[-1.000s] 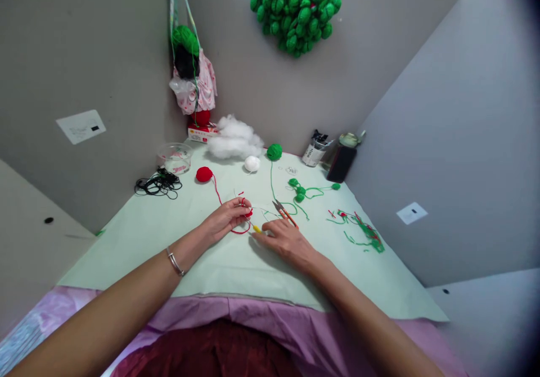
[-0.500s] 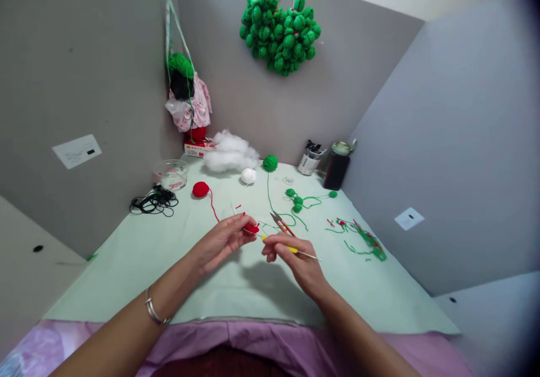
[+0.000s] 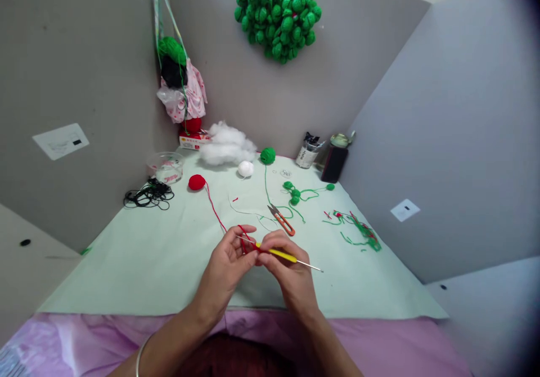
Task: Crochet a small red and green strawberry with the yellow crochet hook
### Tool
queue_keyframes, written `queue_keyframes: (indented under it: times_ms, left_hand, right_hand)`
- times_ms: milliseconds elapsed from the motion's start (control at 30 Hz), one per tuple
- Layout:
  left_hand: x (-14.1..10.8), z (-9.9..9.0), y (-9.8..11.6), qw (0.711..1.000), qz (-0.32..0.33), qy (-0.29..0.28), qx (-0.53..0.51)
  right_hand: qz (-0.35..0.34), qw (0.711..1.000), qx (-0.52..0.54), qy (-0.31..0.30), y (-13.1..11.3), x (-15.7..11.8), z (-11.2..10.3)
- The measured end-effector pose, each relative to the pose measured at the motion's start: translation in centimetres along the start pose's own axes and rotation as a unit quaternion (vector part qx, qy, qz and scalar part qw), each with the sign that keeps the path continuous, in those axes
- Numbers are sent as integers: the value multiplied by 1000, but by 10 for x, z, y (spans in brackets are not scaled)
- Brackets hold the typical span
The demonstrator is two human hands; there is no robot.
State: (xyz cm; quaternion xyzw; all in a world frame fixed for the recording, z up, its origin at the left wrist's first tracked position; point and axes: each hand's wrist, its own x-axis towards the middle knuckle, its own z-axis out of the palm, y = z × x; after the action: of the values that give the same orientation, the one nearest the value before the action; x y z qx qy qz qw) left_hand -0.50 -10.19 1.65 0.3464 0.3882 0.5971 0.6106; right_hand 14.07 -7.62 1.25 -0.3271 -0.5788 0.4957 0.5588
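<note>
Near the front middle of the table, my left hand (image 3: 228,261) pinches a small piece of red yarn work (image 3: 255,248), with a red strand looped over its fingers. My right hand (image 3: 291,270) grips a crochet hook with a yellow handle (image 3: 283,255); its metal tip reaches into the red loops between my hands. The red strand runs back to a red yarn ball (image 3: 196,182) at the left. Orange-handled thread snips (image 3: 282,221) lie just beyond my right hand. My fingertips partly cover the red piece.
Behind lie white stuffing (image 3: 228,145), a white ball (image 3: 245,169), a green yarn ball (image 3: 267,156) and small green pieces (image 3: 295,193). Black cord (image 3: 149,194) is left, yarn scraps (image 3: 358,230) right. A phone (image 3: 334,163) leans at the back right.
My hands have come together nearer the table's front edge. The hook's tip is now in the red loops, and red yarn is wound over my left fingers. The view has shifted slightly.
</note>
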Motion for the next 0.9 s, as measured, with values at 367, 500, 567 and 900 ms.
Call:
queue_keyframes:
  times_ms: [367, 500, 567, 900]
  left_hand:
    - [-8, 0, 8, 995, -77, -38, -45]
    - [-9, -2, 5, 992, -109, -47, -53]
    - [-10, -3, 4, 995, -88, -35, -41]
    - [-1, -12, 16, 986, -102, -129, -3]
  right_hand:
    - [127, 987, 89, 48, 4, -9, -1]
    - [95, 993, 59, 46, 0, -11, 1]
    - [60, 997, 29, 43, -3, -11, 1]
    - [186, 952, 241, 32, -1, -11, -2]
